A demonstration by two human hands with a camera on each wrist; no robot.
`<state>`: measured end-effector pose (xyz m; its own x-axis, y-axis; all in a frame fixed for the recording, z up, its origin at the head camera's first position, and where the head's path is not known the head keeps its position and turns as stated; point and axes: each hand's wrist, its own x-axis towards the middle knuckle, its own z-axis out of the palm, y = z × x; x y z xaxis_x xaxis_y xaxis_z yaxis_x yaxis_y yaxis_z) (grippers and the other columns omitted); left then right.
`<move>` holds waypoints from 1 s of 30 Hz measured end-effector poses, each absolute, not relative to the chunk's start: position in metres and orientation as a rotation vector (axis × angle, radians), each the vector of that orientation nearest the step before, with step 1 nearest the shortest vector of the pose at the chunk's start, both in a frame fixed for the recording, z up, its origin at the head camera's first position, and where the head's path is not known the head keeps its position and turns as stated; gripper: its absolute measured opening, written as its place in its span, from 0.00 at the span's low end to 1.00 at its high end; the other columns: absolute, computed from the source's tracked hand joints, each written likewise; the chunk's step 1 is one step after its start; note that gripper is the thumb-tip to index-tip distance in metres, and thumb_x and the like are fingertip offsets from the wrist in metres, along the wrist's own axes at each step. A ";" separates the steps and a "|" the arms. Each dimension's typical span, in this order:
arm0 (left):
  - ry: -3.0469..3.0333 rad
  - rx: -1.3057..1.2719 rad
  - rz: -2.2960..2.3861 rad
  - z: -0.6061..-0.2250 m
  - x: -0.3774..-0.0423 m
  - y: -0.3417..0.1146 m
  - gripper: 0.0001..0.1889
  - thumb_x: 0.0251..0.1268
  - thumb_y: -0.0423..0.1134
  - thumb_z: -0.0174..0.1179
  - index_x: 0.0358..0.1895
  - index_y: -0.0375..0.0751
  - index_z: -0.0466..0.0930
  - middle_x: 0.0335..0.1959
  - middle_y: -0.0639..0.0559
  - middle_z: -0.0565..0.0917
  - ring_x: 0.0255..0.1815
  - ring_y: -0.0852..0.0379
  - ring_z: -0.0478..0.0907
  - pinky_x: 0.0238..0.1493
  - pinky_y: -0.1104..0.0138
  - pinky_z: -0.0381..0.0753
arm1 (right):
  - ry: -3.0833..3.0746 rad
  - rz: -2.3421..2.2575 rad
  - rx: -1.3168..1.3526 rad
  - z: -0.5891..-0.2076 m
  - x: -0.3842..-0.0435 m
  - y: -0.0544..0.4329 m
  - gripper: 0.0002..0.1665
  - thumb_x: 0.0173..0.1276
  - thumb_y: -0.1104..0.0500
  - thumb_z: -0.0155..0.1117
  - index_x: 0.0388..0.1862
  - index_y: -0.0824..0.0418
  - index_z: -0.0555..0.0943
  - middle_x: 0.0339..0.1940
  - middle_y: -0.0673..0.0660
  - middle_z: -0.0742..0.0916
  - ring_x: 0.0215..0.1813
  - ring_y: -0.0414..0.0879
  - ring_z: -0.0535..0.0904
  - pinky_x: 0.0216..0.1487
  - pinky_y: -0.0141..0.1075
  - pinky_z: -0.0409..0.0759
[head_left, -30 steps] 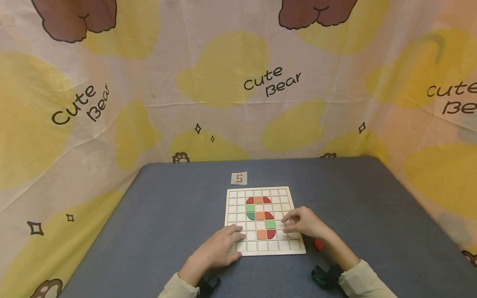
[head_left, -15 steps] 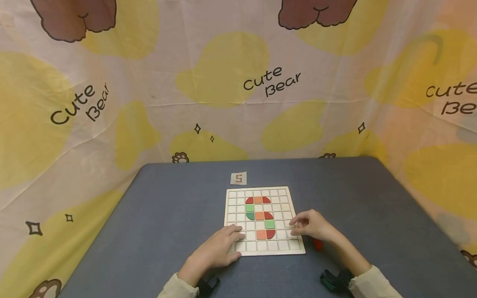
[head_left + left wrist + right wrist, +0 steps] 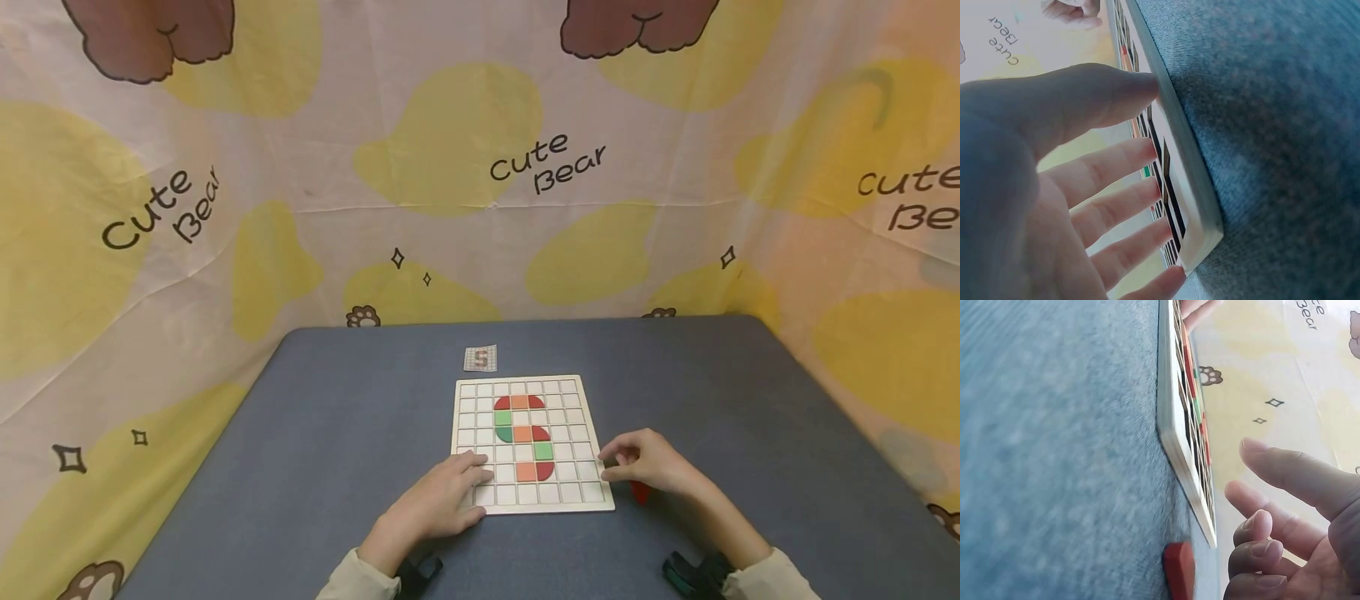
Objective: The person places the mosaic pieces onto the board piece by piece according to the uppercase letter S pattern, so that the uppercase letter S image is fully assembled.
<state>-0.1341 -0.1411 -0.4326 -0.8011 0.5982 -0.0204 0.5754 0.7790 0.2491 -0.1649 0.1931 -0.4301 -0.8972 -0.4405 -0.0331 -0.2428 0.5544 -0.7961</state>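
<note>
A pale square grid board (image 3: 562, 497) lies on the table, with red, orange and green pieces set in its cells like an S or 5. My left hand (image 3: 442, 498) rests along its left edge, fingers spread over the near-left cells. The left wrist view shows the thumb at the board's edge. My right hand (image 3: 651, 461) hovers by the board's right edge. Its thumb and index finger are apart with nothing between them, the other fingers loosely curled. A red piece (image 3: 1179, 572) lies on the table below that hand, partly hidden by it in the head view.
Behind the board lies a small card (image 3: 481, 359) with a gridded S-like or 5-like figure. The table (image 3: 360, 400) has a dark blue-grey cover. A printed cloth (image 3: 450, 150) hangs around its back and sides.
My right hand has moved rightward from over the board's right cells to its right edge. The left hand, the board and its pieces stay in place.
</note>
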 end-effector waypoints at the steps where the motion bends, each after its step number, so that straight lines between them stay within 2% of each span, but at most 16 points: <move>1: 2.869 0.947 0.352 -0.433 -0.134 -0.141 0.22 0.60 0.45 0.63 0.58 0.44 0.79 0.63 0.48 0.76 0.66 0.49 0.72 0.67 0.56 0.74 | 2.561 -1.258 -0.568 -0.431 -0.164 0.195 0.15 0.53 0.60 0.74 0.35 0.70 0.84 0.18 0.45 0.72 0.19 0.29 0.62 0.22 0.24 0.60; 13: 2.873 0.950 0.359 -0.434 -0.133 -0.140 0.21 0.60 0.45 0.63 0.57 0.44 0.79 0.63 0.48 0.76 0.67 0.48 0.72 0.67 0.55 0.74 | 2.493 -1.263 -0.621 -0.437 -0.161 0.219 0.20 0.53 0.58 0.75 0.40 0.72 0.83 0.19 0.44 0.74 0.19 0.28 0.65 0.21 0.23 0.64; 30: 2.867 0.910 0.356 -0.434 -0.133 -0.140 0.22 0.60 0.46 0.62 0.58 0.45 0.78 0.64 0.48 0.76 0.68 0.47 0.71 0.68 0.53 0.73 | 2.373 -1.193 -0.768 -0.441 -0.172 0.249 0.20 0.48 0.57 0.79 0.33 0.69 0.80 0.24 0.48 0.76 0.26 0.28 0.68 0.24 0.25 0.67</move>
